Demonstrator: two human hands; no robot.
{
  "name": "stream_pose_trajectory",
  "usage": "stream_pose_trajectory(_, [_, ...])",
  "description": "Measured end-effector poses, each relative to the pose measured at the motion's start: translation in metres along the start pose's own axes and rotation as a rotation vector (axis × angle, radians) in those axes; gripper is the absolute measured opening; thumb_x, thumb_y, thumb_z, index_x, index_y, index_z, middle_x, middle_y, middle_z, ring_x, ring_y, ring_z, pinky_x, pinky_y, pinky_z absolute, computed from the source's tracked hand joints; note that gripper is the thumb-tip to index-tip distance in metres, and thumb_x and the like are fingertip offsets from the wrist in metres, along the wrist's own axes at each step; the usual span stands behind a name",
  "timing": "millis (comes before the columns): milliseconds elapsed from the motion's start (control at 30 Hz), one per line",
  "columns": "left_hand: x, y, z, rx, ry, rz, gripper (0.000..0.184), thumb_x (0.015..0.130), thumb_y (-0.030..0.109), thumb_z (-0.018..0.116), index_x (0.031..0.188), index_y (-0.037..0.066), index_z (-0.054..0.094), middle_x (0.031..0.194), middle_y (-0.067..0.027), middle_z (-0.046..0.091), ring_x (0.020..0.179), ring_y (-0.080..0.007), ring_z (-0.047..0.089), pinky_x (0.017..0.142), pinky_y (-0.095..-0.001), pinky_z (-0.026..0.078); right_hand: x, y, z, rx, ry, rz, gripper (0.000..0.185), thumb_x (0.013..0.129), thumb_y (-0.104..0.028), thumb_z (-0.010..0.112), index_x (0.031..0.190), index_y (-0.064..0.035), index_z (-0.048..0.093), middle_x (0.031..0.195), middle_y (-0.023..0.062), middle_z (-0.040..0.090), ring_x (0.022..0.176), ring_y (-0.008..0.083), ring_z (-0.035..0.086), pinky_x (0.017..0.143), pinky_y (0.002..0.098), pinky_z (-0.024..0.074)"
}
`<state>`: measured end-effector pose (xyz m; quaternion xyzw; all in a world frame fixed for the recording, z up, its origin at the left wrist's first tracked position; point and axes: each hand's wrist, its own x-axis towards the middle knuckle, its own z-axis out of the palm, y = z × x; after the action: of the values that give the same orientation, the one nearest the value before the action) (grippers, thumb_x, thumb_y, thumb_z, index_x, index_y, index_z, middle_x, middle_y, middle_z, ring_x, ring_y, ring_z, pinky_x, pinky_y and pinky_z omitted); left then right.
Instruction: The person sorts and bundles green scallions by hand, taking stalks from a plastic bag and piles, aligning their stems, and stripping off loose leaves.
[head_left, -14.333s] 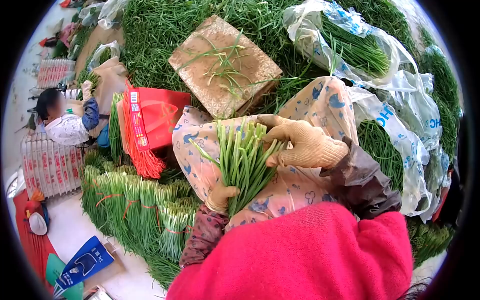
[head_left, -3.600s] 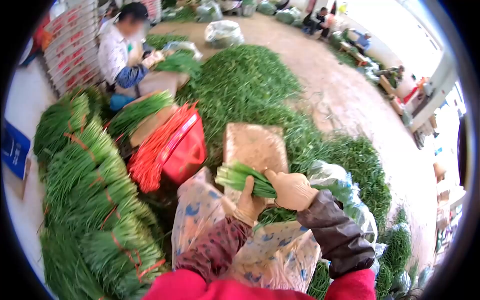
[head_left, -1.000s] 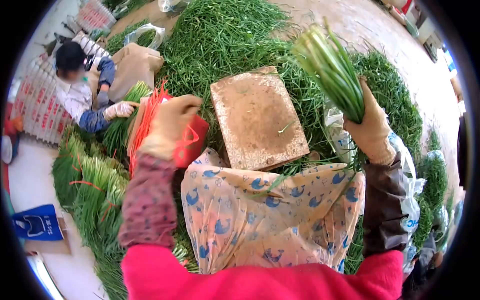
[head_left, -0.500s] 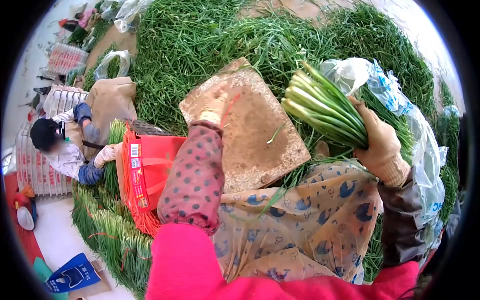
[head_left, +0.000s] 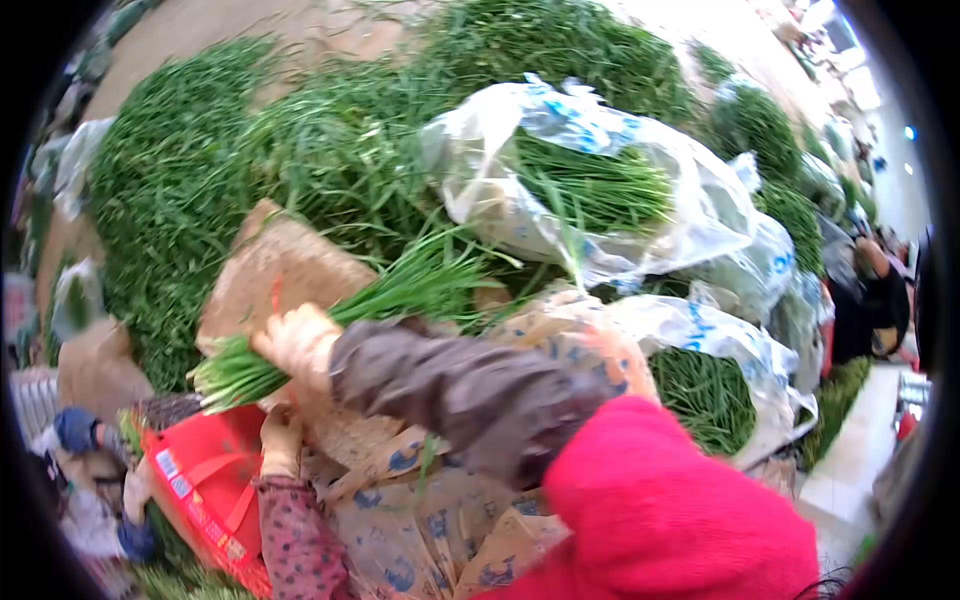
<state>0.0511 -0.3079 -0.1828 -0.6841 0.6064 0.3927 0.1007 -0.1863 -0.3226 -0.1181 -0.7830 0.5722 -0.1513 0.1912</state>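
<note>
My right hand [head_left: 297, 345], in a pale glove, is closed round a bunch of green stalks [head_left: 420, 285]. The bunch lies across the dusty board [head_left: 285, 262], pale ends at the left and leaves at the right. Just below the pale ends, my left hand [head_left: 282, 438], gloved too, is closed on a thin red strip [head_left: 293, 396]. Another part of the strip shows on the board above my right hand. The bunch and my hands hide its middle.
A red bag [head_left: 205, 460] stands at the lower left, near a co-worker's sleeve [head_left: 76, 430]. Loose greens [head_left: 165, 200] spread behind the board. Clear plastic bags with greens [head_left: 600, 190] lie at the right. A patterned sheet [head_left: 400, 520] covers my lap.
My right hand has carried the bunch left from the right side onto the board. My left hand is now beside the board's near left edge. The view has swung right.
</note>
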Motion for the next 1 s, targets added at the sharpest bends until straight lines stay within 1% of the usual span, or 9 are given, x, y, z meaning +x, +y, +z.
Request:
stream_pose_trajectory(33, [-0.007, -0.001, 0.008, 0.020, 0.081, 0.094, 0.042, 0.082, 0.022, 0.067, 0.114, -0.004, 0.057, 0.106, -0.0255, 0.063, 0.094, -0.0363, 0.063, 0.080, -0.0418, 0.050, -0.010, 0.004, 0.031, -0.065, 0.171, -0.010, 0.046, 0.082, -0.017, 0.054, 0.128, -0.0103, 0.052, 0.114, 0.0118, 0.061, 0.091, 0.0248, 0.062, 0.072, 0.0389, 0.0472])
stream_pose_trajectory(133, [-0.011, 0.003, 0.019, 0.357, 0.241, 0.210, 0.043, 0.080, 0.021, 0.068, 0.111, -0.005, 0.055, 0.100, -0.0284, 0.063, 0.094, -0.0426, 0.061, 0.082, -0.0452, 0.048, -0.018, 0.013, 0.059, -0.172, -0.028, -0.003, 0.054, 0.085, -0.022, 0.049, 0.137, -0.0120, 0.044, 0.125, 0.0120, 0.053, 0.107, 0.0259, 0.053, 0.079, 0.0397, 0.0420])
stream_pose_trajectory(233, [-0.007, 0.026, 0.017, 0.411, 0.100, 0.077, 0.043, 0.079, 0.025, 0.068, 0.106, -0.006, 0.055, 0.100, -0.0300, 0.062, 0.096, -0.0456, 0.059, 0.085, -0.0472, 0.047, -0.016, 0.025, 0.051, -0.039, -0.110, -0.033, 0.058, 0.085, -0.027, 0.051, 0.140, -0.0123, 0.041, 0.132, 0.0114, 0.049, 0.111, 0.0274, 0.052, 0.083, 0.0412, 0.0419])
stream_pose_trajectory(267, [-0.002, 0.023, 0.016, 0.411, 0.102, 0.096, 0.043, 0.078, 0.028, 0.068, 0.101, -0.005, 0.055, 0.099, -0.0305, 0.061, 0.097, -0.0451, 0.058, 0.085, -0.0469, 0.047, -0.013, 0.033, 0.047, 0.060, -0.200, -0.005, 0.072, 0.078, -0.031, 0.063, 0.142, -0.0126, 0.036, 0.137, 0.0125, 0.044, 0.118, 0.0286, 0.050, 0.092, 0.0428, 0.0408])
stream_pose_trajectory(367, [0.000, 0.030, 0.014, 0.481, 0.074, 0.062, 0.038, 0.079, 0.026, 0.069, 0.100, -0.004, 0.057, 0.101, -0.0286, 0.062, 0.098, -0.0440, 0.059, 0.085, -0.0465, 0.047, -0.027, 0.052, -0.064, 0.045, -0.421, -0.014, 0.098, 0.063, -0.036, 0.080, 0.144, -0.0105, 0.031, 0.145, 0.0140, 0.037, 0.126, 0.0323, 0.044, 0.107, 0.0453, 0.0337])
stream_pose_trajectory(567, [-0.041, 0.113, -0.011, 0.689, 0.182, 0.200, 0.028, 0.080, 0.012, 0.065, 0.107, 0.002, 0.060, 0.103, -0.0220, 0.063, 0.099, -0.0415, 0.059, 0.082, -0.0461, 0.048, -0.168, 0.188, -0.169, 0.010, -0.125, 0.370, 0.087, 0.075, -0.025, 0.075, 0.145, -0.0030, 0.028, 0.149, 0.0170, 0.031, 0.136, 0.0277, 0.034, 0.113, 0.0322, 0.0279])
stream_pose_trajectory(767, [-0.043, 0.270, 0.038, 0.742, 0.511, 1.220, 0.043, 0.081, 0.005, 0.053, 0.123, 0.011, 0.054, 0.123, -0.0127, 0.058, 0.117, -0.0304, 0.052, 0.097, -0.0438, 0.040, -0.357, 0.320, -0.186, -0.193, -0.079, 1.121, 0.104, 0.068, -0.034, 0.080, 0.147, -0.0037, 0.019, 0.150, 0.0196, 0.027, 0.139, 0.0320, 0.028, 0.113, 0.0359, 0.0288])
stream_pose_trajectory(833, [-0.043, 0.330, 0.086, 0.768, 0.365, 1.413, 0.046, 0.084, 0.006, 0.048, 0.129, 0.015, 0.052, 0.133, -0.0086, 0.053, 0.126, -0.0289, 0.047, 0.103, -0.0470, 0.036, -0.381, 0.334, -0.183, -0.234, -0.137, 1.191, 0.107, 0.066, -0.035, 0.082, 0.147, -0.0044, 0.020, 0.150, 0.0193, 0.026, 0.139, 0.0328, 0.028, 0.114, 0.0363, 0.0266])
stream_pose_trajectory(1000, [-0.029, 0.416, 0.220, 1.103, -0.073, 1.782, 0.059, 0.087, 0.015, 0.050, 0.142, 0.029, 0.035, 0.152, -0.0019, 0.029, 0.142, -0.0246, 0.024, 0.111, -0.0563, 0.022, -0.394, 0.384, -0.158, -0.440, -0.200, 0.853, 0.110, 0.061, -0.025, 0.084, 0.149, -0.0150, 0.018, 0.152, 0.0142, 0.027, 0.140, 0.0302, 0.026, 0.114, 0.0424, 0.0240])
